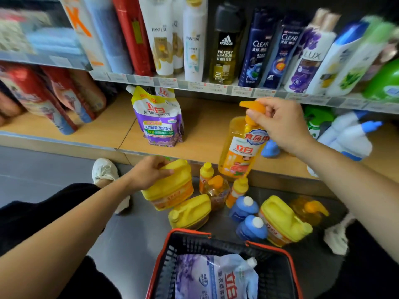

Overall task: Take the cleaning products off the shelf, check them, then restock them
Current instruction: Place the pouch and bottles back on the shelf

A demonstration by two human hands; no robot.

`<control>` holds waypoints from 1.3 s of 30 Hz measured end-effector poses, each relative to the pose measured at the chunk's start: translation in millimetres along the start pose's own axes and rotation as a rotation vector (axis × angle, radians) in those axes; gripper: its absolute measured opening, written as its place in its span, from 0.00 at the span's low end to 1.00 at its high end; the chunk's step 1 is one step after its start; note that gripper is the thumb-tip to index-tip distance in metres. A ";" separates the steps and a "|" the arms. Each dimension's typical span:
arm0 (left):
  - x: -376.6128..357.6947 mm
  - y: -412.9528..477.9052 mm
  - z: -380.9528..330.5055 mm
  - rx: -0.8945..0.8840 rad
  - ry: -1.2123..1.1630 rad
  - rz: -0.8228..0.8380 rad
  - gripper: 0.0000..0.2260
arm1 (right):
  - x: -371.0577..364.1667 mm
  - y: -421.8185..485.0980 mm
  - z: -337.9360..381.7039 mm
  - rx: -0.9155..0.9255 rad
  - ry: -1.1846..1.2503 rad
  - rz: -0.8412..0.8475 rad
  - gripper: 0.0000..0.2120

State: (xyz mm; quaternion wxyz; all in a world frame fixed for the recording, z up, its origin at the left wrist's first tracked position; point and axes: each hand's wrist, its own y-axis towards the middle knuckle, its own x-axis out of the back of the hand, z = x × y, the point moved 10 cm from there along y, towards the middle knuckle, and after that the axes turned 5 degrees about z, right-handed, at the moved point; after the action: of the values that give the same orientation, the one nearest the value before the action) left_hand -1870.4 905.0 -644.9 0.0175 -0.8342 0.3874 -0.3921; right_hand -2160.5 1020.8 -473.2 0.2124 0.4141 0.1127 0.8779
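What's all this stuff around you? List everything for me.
yellow jugs: three, yellow, floor
pump bottles: three, orange; one at shelf edge, two on floor
small bottles: two, orange, yellow caps, floor
blue bottles: two, white caps, floor
purple pouch: one, purple, lower shelf
basket: one, black, red rim, floor, holds a pale pouch
shampoo bottles: many, mixed, upper shelf
left hand: grips one yellow jug
right hand: fingers pinch one pump bottle's head

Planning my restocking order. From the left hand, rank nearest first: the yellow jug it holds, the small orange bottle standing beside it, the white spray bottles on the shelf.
1. Yellow jug: held by the left hand.
2. Small orange bottle: on the floor, just right of the jug.
3. White spray bottles: on the shelf, far right.
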 end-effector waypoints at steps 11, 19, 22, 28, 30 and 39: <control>112.3 -25.7 -108.6 -0.240 -0.186 -0.210 0.08 | -50.5 53.0 -62.0 -0.072 -0.188 0.100 0.19; 106.8 38.3 -148.4 -0.344 0.116 -0.237 0.10 | -79.7 56.5 -120.5 -0.205 -0.183 0.055 0.06; 91.9 72.8 -149.5 -0.344 0.192 -0.237 0.11 | -77.1 54.1 -130.9 -0.204 -0.156 0.039 0.08; 54.6 129.9 -136.7 -0.238 0.334 -0.169 0.16 | -94.9 44.3 -149.2 -0.239 0.047 0.199 0.29; 44.6 143.7 -132.7 -0.207 0.360 -0.157 0.17 | -100.4 44.3 -155.0 -0.257 0.112 0.223 0.34; 13.7 165.4 -145.5 -0.356 0.618 -0.138 0.18 | -109.9 28.2 -186.8 -0.378 0.185 0.104 0.48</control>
State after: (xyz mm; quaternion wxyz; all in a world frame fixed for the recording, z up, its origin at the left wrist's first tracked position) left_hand -2066.8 820.3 -590.5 -0.2723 -0.6903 0.3797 -0.5524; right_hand -2250.8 940.5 -655.3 0.2296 0.2898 -0.0563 0.9275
